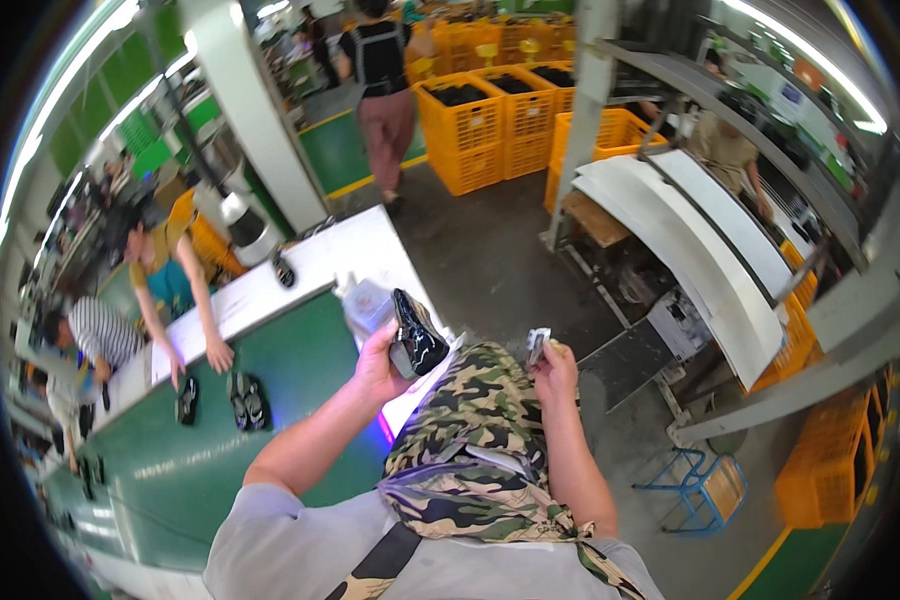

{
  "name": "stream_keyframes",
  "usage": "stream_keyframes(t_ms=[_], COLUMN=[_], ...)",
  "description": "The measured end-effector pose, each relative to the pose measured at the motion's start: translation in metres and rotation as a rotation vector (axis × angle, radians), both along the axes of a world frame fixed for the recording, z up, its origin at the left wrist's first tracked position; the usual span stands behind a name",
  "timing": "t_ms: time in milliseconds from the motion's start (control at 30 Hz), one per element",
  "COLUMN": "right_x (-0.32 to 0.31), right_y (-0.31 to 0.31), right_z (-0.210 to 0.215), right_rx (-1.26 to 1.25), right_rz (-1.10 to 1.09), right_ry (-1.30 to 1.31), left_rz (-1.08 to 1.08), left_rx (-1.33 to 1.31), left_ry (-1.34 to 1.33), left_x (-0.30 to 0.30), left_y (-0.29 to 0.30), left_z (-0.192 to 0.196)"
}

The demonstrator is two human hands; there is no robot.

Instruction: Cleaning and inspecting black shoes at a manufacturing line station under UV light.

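Observation:
My left hand [378, 368] is wrapped round a glossy black shoe [422, 338], raised near the corner of the work table. Behind the shoe stands a translucent plastic container [366, 302] on the white table edge. Off to the right of my apron, my right hand [556, 374] pinches a small silvery-white piece [539, 343]; its kind is too small to tell. Shoe and silvery piece are well apart. On the green belt [300, 440] to my left lie a pair of dark shoes [248, 402] and a single dark shoe [186, 400].
A co-worker [170, 265] reaches over the belt from the far left side. Another dark shoe [284, 270] rests on the white ledge. Stacked yellow crates [460, 140] stand ahead, where a person [380, 110] walks. A rack with white sheets [700, 250] and a blue stool [698, 490] are at right.

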State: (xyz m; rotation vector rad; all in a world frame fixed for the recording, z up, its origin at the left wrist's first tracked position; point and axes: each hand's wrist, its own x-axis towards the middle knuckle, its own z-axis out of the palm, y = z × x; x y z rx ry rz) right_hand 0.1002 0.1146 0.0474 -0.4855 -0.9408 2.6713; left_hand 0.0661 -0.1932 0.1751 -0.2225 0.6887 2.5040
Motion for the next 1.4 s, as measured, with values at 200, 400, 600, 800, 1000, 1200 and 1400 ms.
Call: stream_keyframes(t_ms=[200,400,600,800,1000,1200,1400], right_x=[0.016,0.027,0.021,0.019,0.014,0.016,0.011], right_y=[0.022,0.040,0.053,0.062,0.069,0.075,0.072], right_z=[-0.043,-0.094,-0.103,-0.102,-0.100,-0.089,-0.088], right_rx=[-0.190,-0.310,-0.300,-0.307,-0.348,-0.382,-0.410], right_rz=[-0.077,-0.089,-0.035,-0.048,-0.013,-0.071,-0.052], right_ry=[-0.015,0.031,0.055,0.073,0.102,0.092,0.107], left_rz=[-0.204,-0.297,-0.190,-0.098,-0.303,0.311,0.418], left_rx=[-0.186,-0.312,-0.453,-0.704,-0.682,-1.367,-1.293], left_ry=[0.312,0.717,1.113,1.540,1.770,2.051,1.981], left_x=[-0.027,-0.070,-0.107,-0.095,-0.048,-0.053,-0.076], left_y=[0.088,0.238,0.387,0.516,0.582,0.675,0.674], left_z=[0.084,0.207,0.337,0.424,0.464,0.415,0.375])
